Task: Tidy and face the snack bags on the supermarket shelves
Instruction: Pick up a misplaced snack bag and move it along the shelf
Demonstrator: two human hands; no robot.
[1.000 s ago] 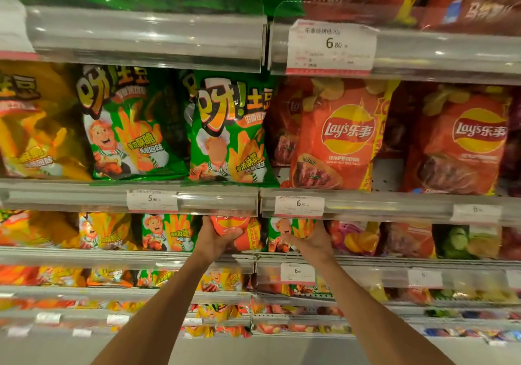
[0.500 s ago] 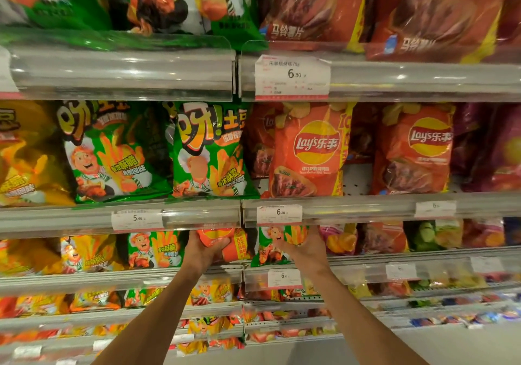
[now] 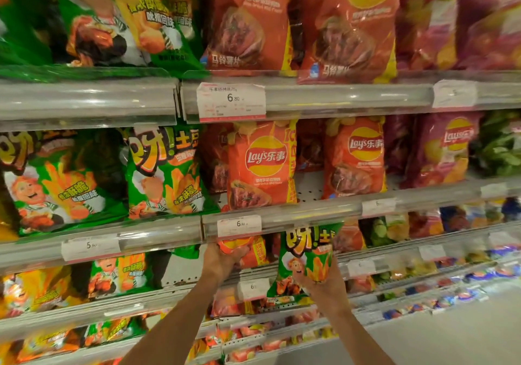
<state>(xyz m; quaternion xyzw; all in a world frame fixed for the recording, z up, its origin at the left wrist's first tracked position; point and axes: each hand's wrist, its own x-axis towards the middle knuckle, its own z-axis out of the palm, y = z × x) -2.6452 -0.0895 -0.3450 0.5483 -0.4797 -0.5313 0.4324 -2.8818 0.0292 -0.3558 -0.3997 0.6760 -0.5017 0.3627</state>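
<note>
Green snack bag (image 3: 306,260) held out from the shelf (image 3: 282,215) in the right hand (image 3: 324,285), probably for moving to its own row. Orange bag (image 3: 239,247) gripped inside by the left hand (image 3: 222,263).

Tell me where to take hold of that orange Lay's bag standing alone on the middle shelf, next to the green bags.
Take the orange Lay's bag by its two side edges around mid-height, coming straight in from the aisle. It stands upright, facing front, with open gaps on both sides. The shelf rail hides its bottom edge. Both hands are occupied now.
</note>
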